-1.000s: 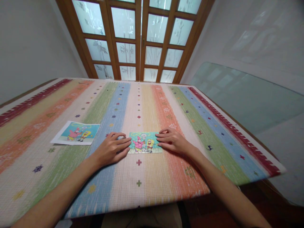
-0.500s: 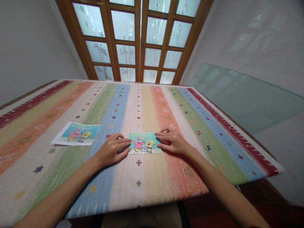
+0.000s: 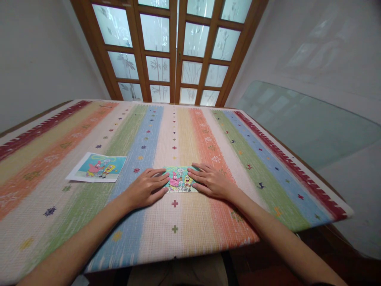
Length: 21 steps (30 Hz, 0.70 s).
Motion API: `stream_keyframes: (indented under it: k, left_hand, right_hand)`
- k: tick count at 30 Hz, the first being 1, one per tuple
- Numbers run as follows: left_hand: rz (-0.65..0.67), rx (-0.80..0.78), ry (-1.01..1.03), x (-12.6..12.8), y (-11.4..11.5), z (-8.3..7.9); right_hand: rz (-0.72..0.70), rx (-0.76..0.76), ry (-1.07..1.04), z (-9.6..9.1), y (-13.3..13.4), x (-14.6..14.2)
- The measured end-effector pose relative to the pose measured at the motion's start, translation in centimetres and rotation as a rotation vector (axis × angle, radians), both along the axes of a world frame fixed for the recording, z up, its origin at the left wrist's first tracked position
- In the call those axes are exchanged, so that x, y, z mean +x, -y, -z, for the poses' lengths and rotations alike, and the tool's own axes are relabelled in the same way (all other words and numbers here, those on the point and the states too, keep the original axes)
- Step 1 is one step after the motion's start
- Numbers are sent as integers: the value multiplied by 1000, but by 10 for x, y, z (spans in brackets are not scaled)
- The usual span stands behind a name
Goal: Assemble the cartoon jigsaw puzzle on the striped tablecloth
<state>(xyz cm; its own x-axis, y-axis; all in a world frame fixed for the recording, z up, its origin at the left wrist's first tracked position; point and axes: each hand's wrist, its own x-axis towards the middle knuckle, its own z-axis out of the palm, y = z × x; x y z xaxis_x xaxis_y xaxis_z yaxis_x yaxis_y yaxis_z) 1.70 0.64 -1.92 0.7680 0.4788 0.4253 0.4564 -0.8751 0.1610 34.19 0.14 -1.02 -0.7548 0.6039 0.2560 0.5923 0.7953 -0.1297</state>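
A small jigsaw puzzle (image 3: 180,182) with a pink starfish, a pale green figure and a yellow sponge character lies flat on the table, its pieces joined in a rectangle. Over its left edge rest the stretched fingers of my left hand (image 3: 148,187). My right hand (image 3: 210,180) lies with its fingers spread across the puzzle's right side. Both palms face down, and the fingertips hide the two ends of the picture. To the left lies a printed picture (image 3: 99,167) on white paper showing the same characters.
A striped tablecloth (image 3: 190,222) with small woven motifs covers the table. Beyond the far edge stand wooden doors (image 3: 175,59) with frosted panes. A pale green glass panel (image 3: 306,115) leans by the right wall. The table's near edge drops off just before my body.
Both hands have moved inward, and their fingers now lie further over the puzzle's left and right sides. The fingers have flattened. The printed picture has stayed in place.
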Motion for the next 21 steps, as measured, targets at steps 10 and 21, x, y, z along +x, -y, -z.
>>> stream_keyframes:
  k: [10,21]
  left_hand:
    - [-79,-155,33,1,2,-5]
    - [-212,-252,44,-11,-6,-5]
  right_hand:
    - [71,-188,-47,-3,-5,10]
    - [152,-278,-193,-15,-7,27]
